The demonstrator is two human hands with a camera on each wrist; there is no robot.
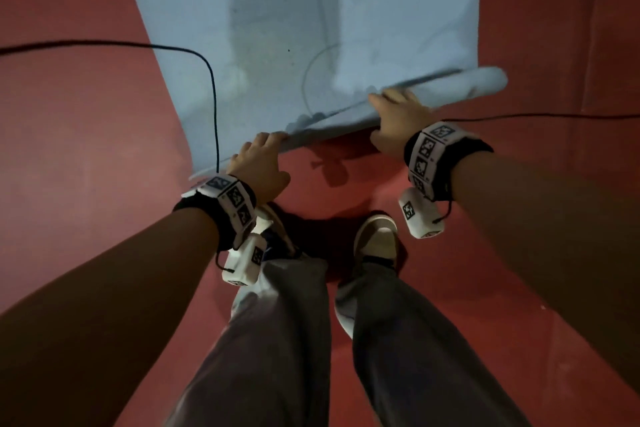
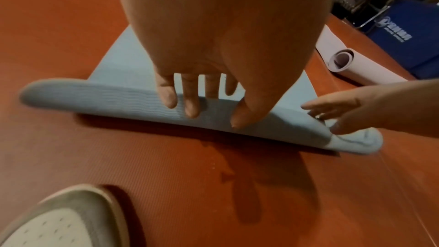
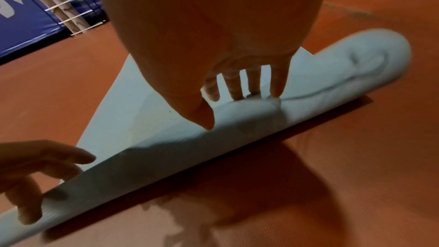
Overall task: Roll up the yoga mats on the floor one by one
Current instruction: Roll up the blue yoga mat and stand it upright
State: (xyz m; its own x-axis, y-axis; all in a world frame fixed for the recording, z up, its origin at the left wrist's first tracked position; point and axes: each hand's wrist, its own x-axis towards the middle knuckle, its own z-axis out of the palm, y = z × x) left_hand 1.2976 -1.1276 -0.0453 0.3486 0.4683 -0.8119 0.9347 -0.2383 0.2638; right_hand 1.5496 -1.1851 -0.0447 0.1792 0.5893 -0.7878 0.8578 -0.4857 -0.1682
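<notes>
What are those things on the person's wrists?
The left wristband and right wristband are black, covered in white tiles with black square patterns. A white box with one such marker hangs under each. A thin black cable trails from each. No sleeves.

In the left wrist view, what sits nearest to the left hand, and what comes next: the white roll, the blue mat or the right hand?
1. Blue mat: gripped by the left hand itself.
2. Right hand: gripping the mat's right end.
3. White roll: farther right, beyond it.
</notes>
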